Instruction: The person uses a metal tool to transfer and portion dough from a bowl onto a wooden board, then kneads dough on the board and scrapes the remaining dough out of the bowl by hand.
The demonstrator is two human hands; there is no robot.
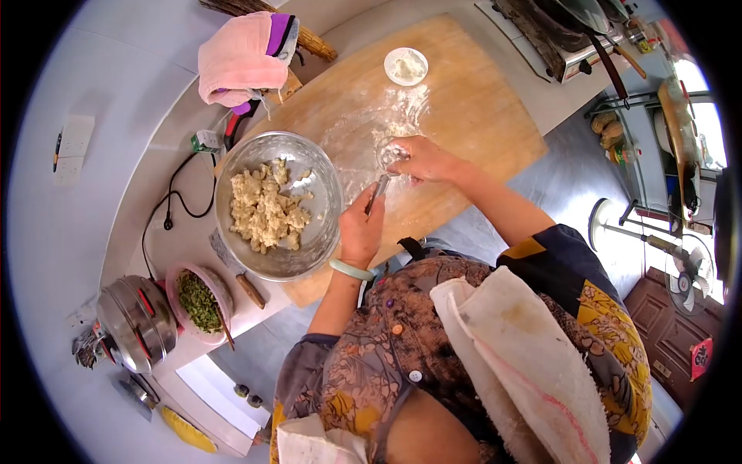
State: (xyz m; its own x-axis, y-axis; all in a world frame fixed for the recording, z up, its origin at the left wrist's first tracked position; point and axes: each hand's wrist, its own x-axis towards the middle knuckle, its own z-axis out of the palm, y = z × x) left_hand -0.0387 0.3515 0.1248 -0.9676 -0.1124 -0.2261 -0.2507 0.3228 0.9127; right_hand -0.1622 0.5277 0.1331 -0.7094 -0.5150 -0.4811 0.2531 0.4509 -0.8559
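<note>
My left hand point(361, 230) is closed around the handle of a metal utensil point(379, 192), in front of the board's middle. Close by on the right, my right hand point(425, 161) has its fingers bent at the utensil's whitish, floury end; whatever sits between the fingertips is too small to make out. Both hands are over a wooden board point(479, 85) dusted with white flour point(402, 116). To the left of my left hand, a large steel bowl point(328, 174) holds lumpy pale dough point(267, 207). A small white bowl point(406, 66) with white powder stands at the back of the board.
A pink bowl point(176, 309) of chopped greens, a steel pot point(127, 321) and a wooden-handled knife point(250, 291) are at the lower left. A pink cloth point(243, 58) lies at the back left, with a black cord point(182, 193) below it. A stove point(576, 58) stands at the back right.
</note>
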